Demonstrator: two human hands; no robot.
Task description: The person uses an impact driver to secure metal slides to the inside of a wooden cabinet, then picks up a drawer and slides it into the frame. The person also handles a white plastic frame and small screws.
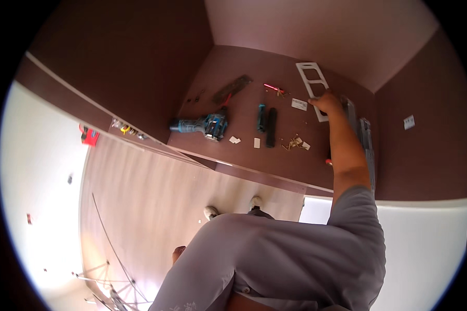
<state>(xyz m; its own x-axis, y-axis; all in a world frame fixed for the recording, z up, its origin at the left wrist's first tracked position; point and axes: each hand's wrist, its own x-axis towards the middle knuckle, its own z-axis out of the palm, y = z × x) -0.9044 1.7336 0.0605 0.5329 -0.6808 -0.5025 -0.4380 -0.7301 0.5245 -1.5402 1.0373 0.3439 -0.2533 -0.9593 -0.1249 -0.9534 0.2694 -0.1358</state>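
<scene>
Nearest me hung my grey shirt [296, 259]. My right hand [327, 102] lay on one white ladder-shaped bracket [310, 78] upon the brown shelf [233, 155]; its grip I couldn't tell. I counted one blue drill [205, 125], two dark bars [267, 122], one screw pile [294, 143].

A brown shelf board [228, 78] holds many things. A blue drill [202, 125] lies on it, with two dark bars [267, 123], small gold screws [293, 143], and a white frame [312, 83].
</scene>
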